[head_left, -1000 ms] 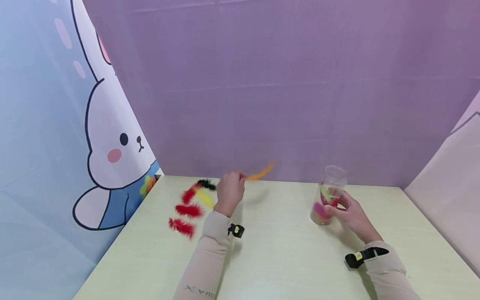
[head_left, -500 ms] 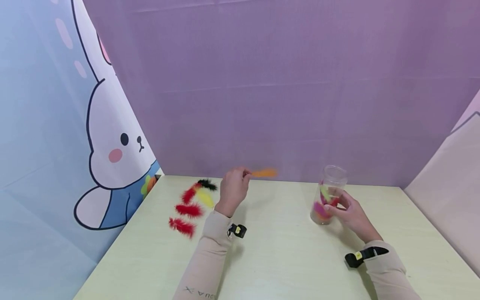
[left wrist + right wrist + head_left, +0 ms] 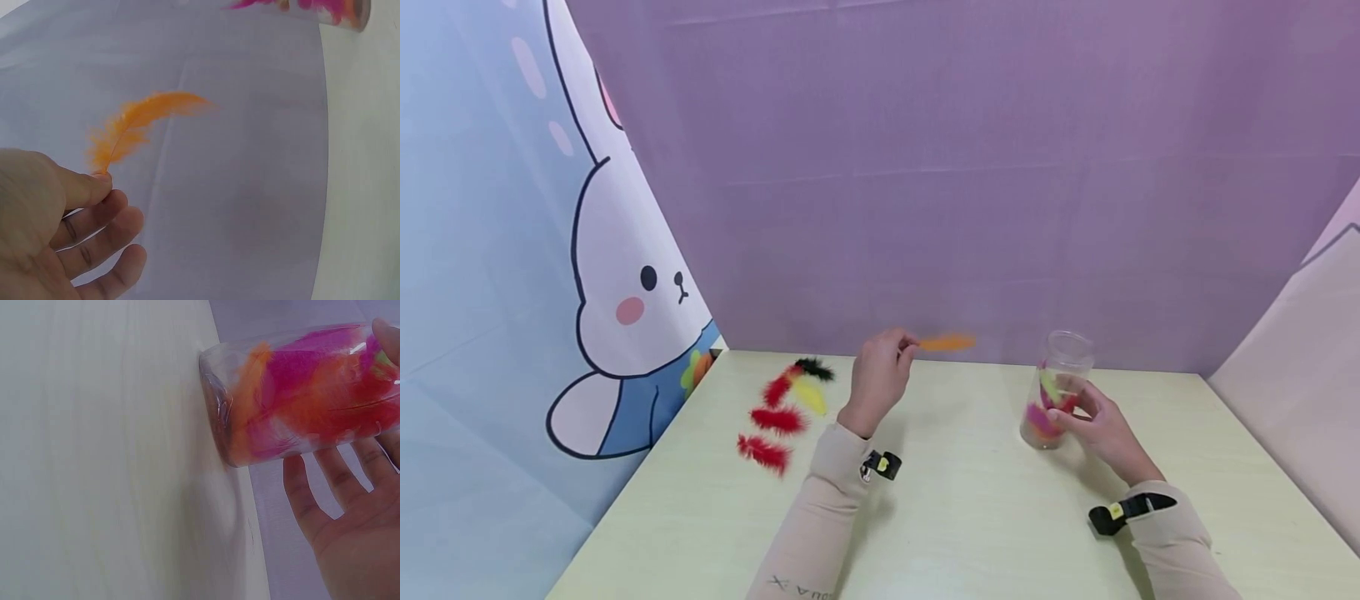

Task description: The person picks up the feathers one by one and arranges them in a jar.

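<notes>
Now the left hand (image 3: 878,379), pinching an orange feather (image 3: 947,342), is moving rightward, so the feather is nearing the jar (image 3: 1040,419) which the right hand (image 3: 1103,427) is gripping

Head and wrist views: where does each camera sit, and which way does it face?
Head: on the head, facing forward and down across the table; left hand, right hand and both sleeves show.
Left wrist: on that wrist, facing the orange feather and the cloth backdrop; only the left hand shows.
Right wrist: on that wrist, facing the jar and table; only the right hand shows.
Shared: all three show the jar; head and left wrist share the orange feather.
</notes>
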A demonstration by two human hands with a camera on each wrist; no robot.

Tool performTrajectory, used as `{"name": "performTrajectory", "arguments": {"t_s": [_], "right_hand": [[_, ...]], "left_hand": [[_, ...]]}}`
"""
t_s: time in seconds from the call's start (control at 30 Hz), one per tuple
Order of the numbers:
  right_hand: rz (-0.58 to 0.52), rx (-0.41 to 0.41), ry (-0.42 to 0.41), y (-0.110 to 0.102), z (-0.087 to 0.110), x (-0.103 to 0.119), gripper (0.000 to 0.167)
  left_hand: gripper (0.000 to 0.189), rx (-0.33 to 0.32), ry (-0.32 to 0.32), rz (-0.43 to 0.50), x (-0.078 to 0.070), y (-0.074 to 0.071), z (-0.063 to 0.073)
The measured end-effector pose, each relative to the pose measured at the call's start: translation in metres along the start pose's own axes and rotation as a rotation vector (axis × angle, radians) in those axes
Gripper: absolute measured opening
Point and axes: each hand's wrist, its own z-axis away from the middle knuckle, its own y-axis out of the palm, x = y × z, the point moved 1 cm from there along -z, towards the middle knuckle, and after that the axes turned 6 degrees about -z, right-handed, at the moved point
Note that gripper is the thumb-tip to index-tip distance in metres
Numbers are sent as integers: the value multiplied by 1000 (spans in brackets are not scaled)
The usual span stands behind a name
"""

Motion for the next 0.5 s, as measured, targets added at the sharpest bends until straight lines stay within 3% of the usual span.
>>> {"name": "performTrajectory", "arguments": {"t_s": [0.5], "right_hand": [[-3, 9, -13, 3, -2, -6, 66]], "left_hand": [[13, -14, 95, 24, -28, -1, -3]]}}
